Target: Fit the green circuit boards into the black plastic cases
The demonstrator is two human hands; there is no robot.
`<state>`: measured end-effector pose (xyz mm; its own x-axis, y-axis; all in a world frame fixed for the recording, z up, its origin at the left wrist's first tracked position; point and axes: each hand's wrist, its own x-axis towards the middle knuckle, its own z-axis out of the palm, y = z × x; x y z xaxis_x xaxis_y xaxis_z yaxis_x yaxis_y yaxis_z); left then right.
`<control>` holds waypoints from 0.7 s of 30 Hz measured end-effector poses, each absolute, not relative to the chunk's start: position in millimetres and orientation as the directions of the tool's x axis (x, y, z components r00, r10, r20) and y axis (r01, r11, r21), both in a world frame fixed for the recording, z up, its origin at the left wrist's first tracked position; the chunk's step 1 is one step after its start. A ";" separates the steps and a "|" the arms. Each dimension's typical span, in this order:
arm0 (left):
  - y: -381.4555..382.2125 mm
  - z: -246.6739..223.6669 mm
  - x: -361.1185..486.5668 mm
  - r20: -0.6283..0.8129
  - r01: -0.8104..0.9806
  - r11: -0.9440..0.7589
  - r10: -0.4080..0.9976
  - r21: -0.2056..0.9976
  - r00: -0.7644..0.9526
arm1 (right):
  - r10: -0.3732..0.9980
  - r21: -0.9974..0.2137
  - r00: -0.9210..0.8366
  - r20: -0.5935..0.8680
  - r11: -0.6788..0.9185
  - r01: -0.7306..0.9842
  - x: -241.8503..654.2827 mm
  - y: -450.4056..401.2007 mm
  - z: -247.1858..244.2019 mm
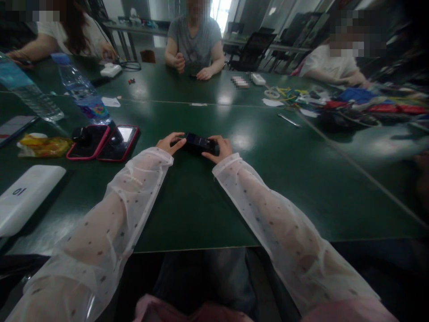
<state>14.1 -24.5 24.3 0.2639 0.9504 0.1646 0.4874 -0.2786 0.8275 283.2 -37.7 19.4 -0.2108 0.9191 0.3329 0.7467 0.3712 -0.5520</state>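
Note:
A small black rectangular device with a dark screen [197, 141] is between my hands, low over the green tabletop. It could be a phone; its exact kind is not plain. My left hand [170, 143] grips its left end, thumb at the near side and fingers at the far side. On the right end, my right hand [221, 150] is closed the same way, with the fingers curled over the edge. Sheer white star-dotted sleeves cover both forearms. Left of my hands lie two phones, a red-cased phone [125, 134] and a pink-cased phone [85, 150].
Two water bottles, one clear [28, 91] and one blue-capped [83, 96], a yellow packet [43, 146] and a white power bank [31, 190] are at left. A wrench [288, 120] and a pile of cables [355, 100] lie at right. Three people sit around the table [197, 205].

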 end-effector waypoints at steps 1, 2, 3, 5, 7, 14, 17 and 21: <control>-26.9 27.5 14.7 0.159 0.493 -0.272 0.953 0.826 0.260 | 0.912 -0.556 -0.228 0.342 0.392 0.733 283.5 -38.5 20.1; -29.1 30.4 15.3 0.153 0.500 -0.266 0.954 0.824 0.256 | 0.903 -0.560 -0.247 0.352 0.415 0.717 283.7 -39.7 20.9; -31.1 33.0 16.0 0.148 0.508 -0.262 0.956 0.820 0.255 | 0.894 -0.565 -0.267 0.360 0.437 0.700 283.8 -41.3 21.5; -33.9 36.5 17.2 0.137 0.521 -0.263 0.954 0.812 0.268 | 0.884 -0.580 -0.292 0.365 0.461 0.671 283.3 -44.9 22.5; -34.6 37.8 17.9 0.137 0.519 -0.277 0.946 0.809 0.292 | 0.885 -0.610 -0.300 0.355 0.463 0.643 282.3 -48.5 23.4; -27.6 30.5 15.8 0.138 0.508 -0.299 0.934 0.808 0.330 | 0.926 -0.865 -0.306 0.220 0.330 0.378 279.7 -49.5 24.6; -25.7 27.1 15.2 0.158 0.495 -0.315 0.930 0.810 0.332 | 0.934 -0.906 -0.296 0.199 0.291 0.309 278.7 -46.6 23.4; -24.5 25.4 15.2 0.162 0.473 -0.317 0.927 0.822 0.339 | 0.944 -0.921 -0.278 0.180 0.261 0.290 277.7 -45.3 23.1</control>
<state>15.2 -24.5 25.4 0.3393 0.9266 0.1623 0.4728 -0.3172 0.8221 277.7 -45.3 23.1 -0.2779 0.9435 0.1803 0.2898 0.2613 -0.9207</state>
